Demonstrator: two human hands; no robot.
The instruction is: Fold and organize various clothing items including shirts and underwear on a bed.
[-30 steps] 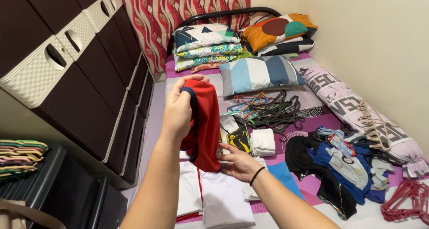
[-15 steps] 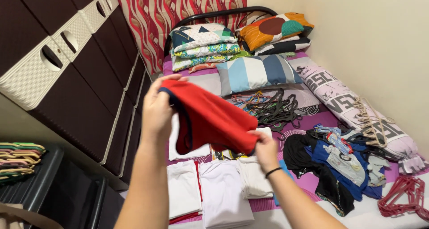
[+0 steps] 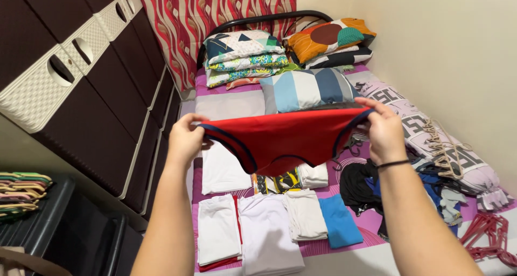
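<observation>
- The left hand [image 3: 186, 138] and right hand [image 3: 383, 129] each pinch a top corner of the red garment [image 3: 285, 140], stretched flat in the air above the bed [image 3: 226, 103].
- It hangs over the folded white pieces [image 3: 258, 227] and the blue one [image 3: 339, 221].
- To fold it well, I'd keep both corners level and the cloth taut (the navy trim helps line up edges), so creases fall straight.
</observation>
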